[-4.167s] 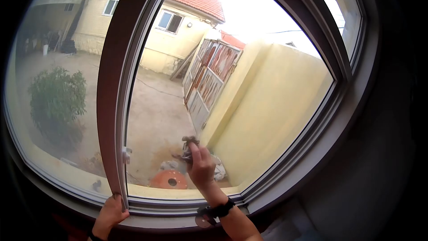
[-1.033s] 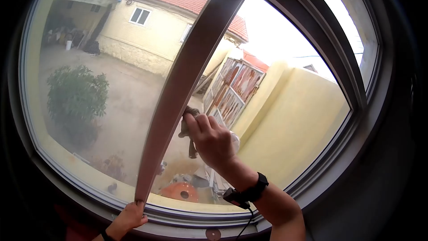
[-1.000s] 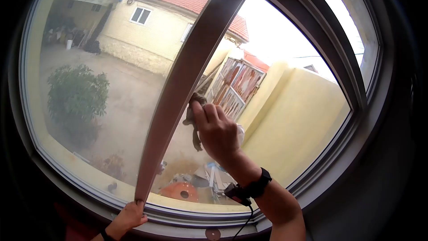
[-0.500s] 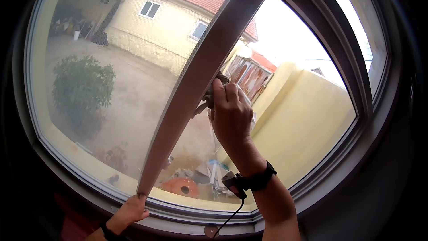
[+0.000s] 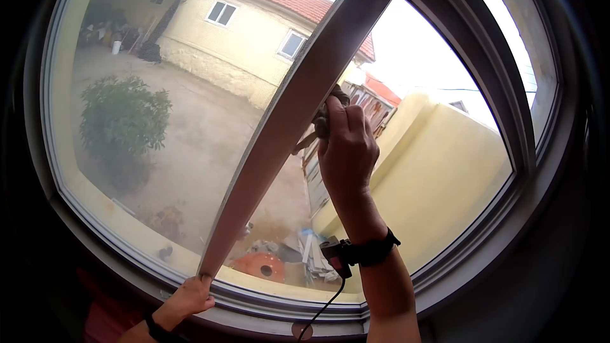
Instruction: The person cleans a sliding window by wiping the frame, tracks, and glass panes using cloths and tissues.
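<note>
My right hand [image 5: 348, 146] is raised in the middle of the view, its fingers closed on a dark crumpled cloth [image 5: 323, 121]. The cloth touches the edge of the brown window sash frame [image 5: 270, 136], and one end of it hangs to the left. Low on the left, my left hand [image 5: 192, 295] grips the bottom end of that same sash frame. A black wrist strap [image 5: 375, 249] with a small box and a cable is on my right wrist. Another dark strap is on the left wrist.
The window track [image 5: 279, 305] runs along the bottom, and the outer frame [image 5: 518, 127] curves up at the right. Through the glass show a bush [image 5: 124, 117], a yellow wall [image 5: 445, 165], a rusty gate, an orange disc [image 5: 259, 267] and a house with a red roof.
My right hand and the cloth have moved up along the sash frame. My left hand keeps its grip at the bottom. The view has shifted, and the sash frame appears more tilted.
</note>
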### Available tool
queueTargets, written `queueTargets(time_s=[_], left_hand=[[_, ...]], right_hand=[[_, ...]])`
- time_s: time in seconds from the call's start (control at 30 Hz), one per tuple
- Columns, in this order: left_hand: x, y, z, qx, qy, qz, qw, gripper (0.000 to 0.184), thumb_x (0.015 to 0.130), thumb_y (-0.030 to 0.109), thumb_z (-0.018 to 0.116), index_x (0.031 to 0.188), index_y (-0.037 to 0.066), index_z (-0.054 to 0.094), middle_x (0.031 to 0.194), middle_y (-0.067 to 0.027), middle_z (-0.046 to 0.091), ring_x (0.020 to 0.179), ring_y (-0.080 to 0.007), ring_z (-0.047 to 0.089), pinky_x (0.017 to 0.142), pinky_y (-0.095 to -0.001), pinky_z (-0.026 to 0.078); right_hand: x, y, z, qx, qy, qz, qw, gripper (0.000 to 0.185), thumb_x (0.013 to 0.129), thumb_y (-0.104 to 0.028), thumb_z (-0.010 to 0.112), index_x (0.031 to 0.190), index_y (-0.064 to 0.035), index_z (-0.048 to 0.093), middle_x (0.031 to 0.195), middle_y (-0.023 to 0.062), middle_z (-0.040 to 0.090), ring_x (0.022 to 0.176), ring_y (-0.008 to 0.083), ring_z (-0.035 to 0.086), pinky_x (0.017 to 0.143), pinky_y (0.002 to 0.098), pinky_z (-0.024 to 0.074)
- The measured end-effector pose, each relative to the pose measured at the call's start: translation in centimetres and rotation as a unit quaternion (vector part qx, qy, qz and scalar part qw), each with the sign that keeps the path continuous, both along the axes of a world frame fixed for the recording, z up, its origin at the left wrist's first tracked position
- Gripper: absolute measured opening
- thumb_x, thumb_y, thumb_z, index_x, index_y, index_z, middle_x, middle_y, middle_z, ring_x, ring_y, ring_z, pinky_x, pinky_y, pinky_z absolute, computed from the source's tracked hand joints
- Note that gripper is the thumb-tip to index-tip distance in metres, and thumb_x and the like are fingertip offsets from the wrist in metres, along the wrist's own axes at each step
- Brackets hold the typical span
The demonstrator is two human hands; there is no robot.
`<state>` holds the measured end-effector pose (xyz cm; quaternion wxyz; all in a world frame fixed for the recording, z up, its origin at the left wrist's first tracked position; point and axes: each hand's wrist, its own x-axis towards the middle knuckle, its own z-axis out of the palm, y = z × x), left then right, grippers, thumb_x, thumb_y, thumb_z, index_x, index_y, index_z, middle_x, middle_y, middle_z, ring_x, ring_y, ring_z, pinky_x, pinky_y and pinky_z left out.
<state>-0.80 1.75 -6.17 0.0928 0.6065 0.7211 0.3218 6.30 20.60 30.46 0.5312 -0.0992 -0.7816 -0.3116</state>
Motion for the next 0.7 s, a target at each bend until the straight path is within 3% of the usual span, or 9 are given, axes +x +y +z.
queueTargets(time_s=[0.17,0.2,0.3,0.37,0.43,0.47,0.5,0.6,0.7], left_hand=[[0.0,0.1,-0.2,-0.023,0.008,0.006,1.0,0.043,0.068,0.019,0.064,0.096,-0.007,0.043,0.077,-0.0267,0.058,0.073,-0.0423,0.059,0.068,-0.046,0.05],[0.1,0.1,-0.1,-0.029,0.014,0.009,0.999,0.043,0.068,0.019,0.064,0.095,-0.007,0.043,0.077,-0.0266,0.058,0.073,-0.0424,0.059,0.068,-0.046,0.049],[0.0,0.2,-0.2,-0.022,0.002,0.002,1.0,0.043,0.068,0.019,0.064,0.094,-0.007,0.043,0.076,-0.0262,0.058,0.073,-0.0425,0.059,0.068,-0.046,0.049],[-0.1,0.2,-0.2,-0.007,0.013,0.001,1.0,0.042,0.069,0.02,0.064,0.094,-0.007,0.043,0.076,-0.0261,0.058,0.073,-0.0425,0.059,0.068,-0.0461,0.049],[0.1,0.0,-0.3,0.004,0.021,-0.001,1.0,0.042,0.069,0.02,0.064,0.094,-0.007,0.043,0.076,-0.0259,0.058,0.072,-0.0426,0.059,0.068,-0.0462,0.049],[0.1,0.1,-0.3,-0.005,0.015,0.001,1.0,0.042,0.069,0.02,0.064,0.094,-0.007,0.043,0.076,-0.0261,0.058,0.073,-0.0426,0.059,0.068,-0.0463,0.049],[0.1,0.1,-0.3,-0.012,0.01,0.004,1.0,0.042,0.069,0.02,0.064,0.095,-0.007,0.043,0.077,-0.0263,0.058,0.073,-0.0426,0.059,0.068,-0.0465,0.049],[0.2,-0.1,0.1,-0.013,0.005,0.007,1.0,0.042,0.069,0.019,0.064,0.095,-0.007,0.044,0.078,-0.0267,0.057,0.073,-0.0426,0.059,0.068,-0.0467,0.049],[0.1,0.0,-0.3,0.003,0.014,-0.002,1.0,0.043,0.068,0.019,0.064,0.095,-0.007,0.044,0.077,-0.0267,0.057,0.074,-0.0426,0.059,0.068,-0.0467,0.049]], right_hand=[[3.6,0.8,-12.7,0.047,-0.253,0.014,0.966,0.032,0.07,-0.007,0.061,0.102,-0.01,0.06,0.074,0.0008,0.045,0.069,0.0115,0.055,0.048,0.0252,0.0467],[4.3,0.5,-12.9,0.031,-0.272,0.005,0.962,0.031,0.071,-0.007,0.06,0.102,-0.0113,0.06,0.075,0.0008,0.046,0.07,0.0101,0.055,0.049,0.0247,0.0471],[4.5,1.3,-9.2,0.035,-0.217,0.01,0.976,0.034,0.069,-0.005,0.063,0.102,-0.0124,0.06,0.079,0.0025,0.049,0.072,0.014,0.057,0.053,0.0276,0.049],[4.2,1.7,-2.6,0.069,-0.106,-0.032,0.991,0.031,0.073,-0.005,0.062,0.104,-0.0115,0.059,0.082,0.0043,0.053,0.076,0.0173,0.058,0.055,0.0299,0.0504],[4.4,2.1,3.8,0.056,0.018,-0.057,0.997,0.039,0.068,-0.005,0.068,0.106,-0.0097,0.06,0.085,0.0064,0.057,0.081,0.0248,0.061,0.067,0.036,0.0519],[4.4,2.7,5.6,-0.003,0.049,-0.062,0.997,0.042,0.066,-0.004,0.07,0.106,-0.0093,0.06,0.088,0.0078,0.058,0.082,0.0272,0.06,0.071,0.0371,0.0511],[4.2,3.2,6.0,0.02,0.06,-0.067,0.996,0.04,0.069,-0.004,0.069,0.107,-0.0091,0.059,0.091,0.0087,0.057,0.082,0.0279,0.06,0.069,0.0368,0.0508],[3.2,1.7,0.5,-0.008,0.023,-0.022,0.999,0.036,0.072,-0.002,0.064,0.107,-0.0077,0.059,0.091,0.0117,0.057,0.084,0.0301,0.062,0.07,0.038,0.051],[3.9,1.7,-9.9,0.028,-0.142,-0.012,0.989,0.034,0.07,-0.003,0.062,0.103,-0.0107,0.061,0.079,0.0024,0.051,0.071,0.0152,0.058,0.053,0.0279,0.0488]])
